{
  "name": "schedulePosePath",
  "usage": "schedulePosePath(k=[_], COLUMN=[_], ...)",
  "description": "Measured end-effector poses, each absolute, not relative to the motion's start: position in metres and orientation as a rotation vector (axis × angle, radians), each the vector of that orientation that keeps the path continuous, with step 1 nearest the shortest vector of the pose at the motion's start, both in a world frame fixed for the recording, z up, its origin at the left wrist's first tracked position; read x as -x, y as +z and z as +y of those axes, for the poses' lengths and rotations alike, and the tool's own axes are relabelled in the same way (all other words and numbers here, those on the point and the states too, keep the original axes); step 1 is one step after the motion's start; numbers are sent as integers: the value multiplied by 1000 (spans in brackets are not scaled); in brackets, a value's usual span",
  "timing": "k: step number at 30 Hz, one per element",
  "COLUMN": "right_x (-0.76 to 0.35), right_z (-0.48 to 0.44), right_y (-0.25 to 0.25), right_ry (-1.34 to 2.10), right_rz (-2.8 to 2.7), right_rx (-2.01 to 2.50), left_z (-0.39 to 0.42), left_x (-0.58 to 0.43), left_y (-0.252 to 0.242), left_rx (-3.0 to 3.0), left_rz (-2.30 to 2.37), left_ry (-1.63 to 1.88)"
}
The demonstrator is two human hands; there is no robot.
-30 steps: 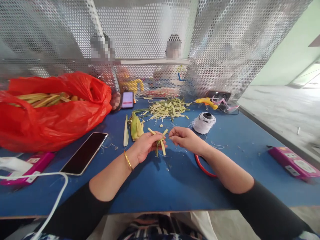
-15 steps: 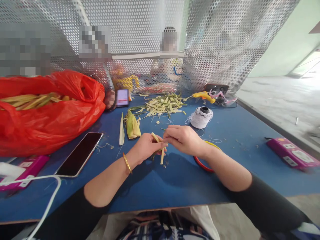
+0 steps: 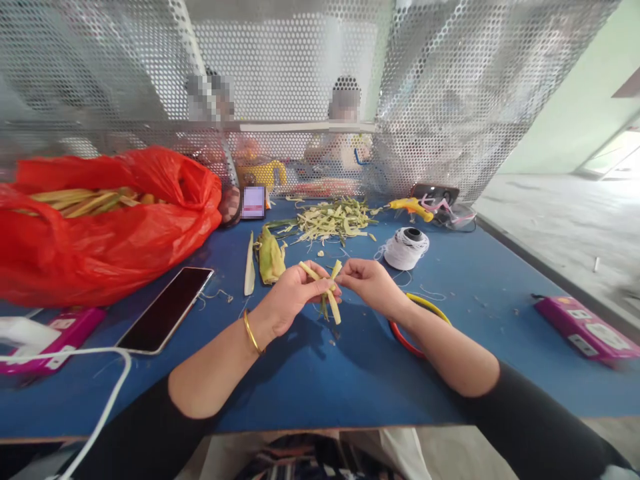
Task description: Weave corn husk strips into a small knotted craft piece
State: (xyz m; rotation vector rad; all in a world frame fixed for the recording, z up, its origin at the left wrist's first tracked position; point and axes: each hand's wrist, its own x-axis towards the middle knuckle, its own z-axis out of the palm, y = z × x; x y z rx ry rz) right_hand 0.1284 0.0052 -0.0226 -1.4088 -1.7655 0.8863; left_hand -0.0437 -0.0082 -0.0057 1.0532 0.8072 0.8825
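Observation:
My left hand (image 3: 295,293), with a gold bangle at its wrist, grips several crossed pale yellow-green leaf strips (image 3: 334,308) between thumb and fingers. Their ends stick out upward and downward, and darker green ends hang below. Close by on the right, my right hand (image 3: 367,283) has thumb and fingers pinched at the side of the crossing; its fingertips partly hide the strip end there. Beyond my left hand lie a bundle of green leaf (image 3: 271,259) and one long pale leaf piece (image 3: 249,267). A spool of white thread (image 3: 407,249) stands behind my right hand.
A red plastic bag (image 3: 165,247) of long strips fills the left. A dark-screened phone (image 3: 165,310), power strips (image 3: 583,327), leaf scraps (image 3: 335,220), a yellow glue gun (image 3: 411,208) and a red-yellow ring (image 3: 430,303) lie around. People sit behind the perforated screen (image 3: 280,67).
My right hand has moved from over the strips to their right side. One strip end now points up, so the crossing shows more clearly. The camera view has shifted slightly.

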Motion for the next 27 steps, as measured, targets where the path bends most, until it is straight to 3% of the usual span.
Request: schedulePosePath(k=[6, 11, 16, 22, 27], right_x=[-130, -128, -122, -121, -123], right_z=[-2, -10, -15, -20, -20], right_y=[-13, -3, -9, -10, -6], right_ry=[693, 545, 865, 626, 821], right_rz=[-2018, -2137, -2022, -2341, -2222], right_rx=[1387, 955, 814, 804, 805], left_z=[-3, 2, 2, 2, 3], left_x=[45, 47, 44, 41, 43], left_y=[-7, -10, -11, -13, -14], left_rx=[-1025, -985, -1059, -1081, -1216], left_rz=[875, 967, 976, 1058, 1076], left_ry=[934, 1006, 919, 909, 875])
